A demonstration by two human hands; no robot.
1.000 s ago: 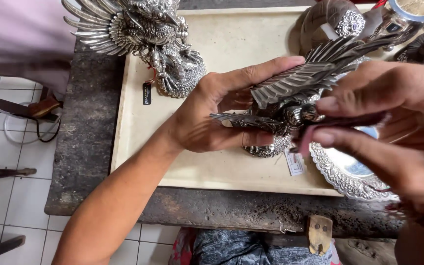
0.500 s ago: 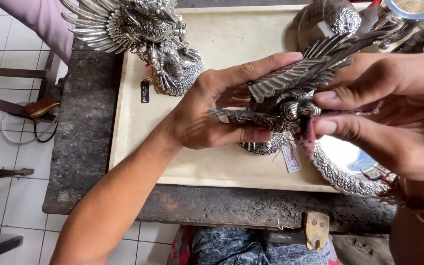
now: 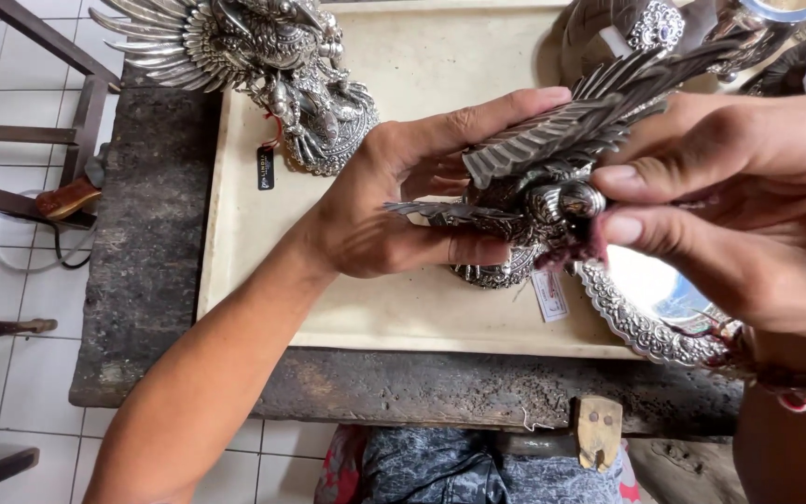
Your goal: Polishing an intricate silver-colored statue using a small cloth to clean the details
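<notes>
My left hand (image 3: 403, 205) grips a silver bird figurine (image 3: 552, 159) with spread, ribbed wings, holding it above a cream board (image 3: 263, 271). Its round base (image 3: 496, 273) points down and a small white tag (image 3: 549, 296) hangs from it. My right hand (image 3: 739, 205) pinches a dark red cloth (image 3: 576, 250) against the bird's rounded head, thumb and forefinger on either side. The cloth is mostly hidden under my fingers.
A larger silver winged statue (image 3: 263, 56) with a black tag stands at the board's far left. An ornate silver-rimmed mirror plate (image 3: 650, 308) lies under my right hand. More silver pieces (image 3: 655, 23) sit at the far right. The board rests on a dark worn bench (image 3: 142, 243) over white floor tiles.
My right hand has shifted slightly on the bird's head with the cloth. The left hand keeps the same grip; the view has moved a little.
</notes>
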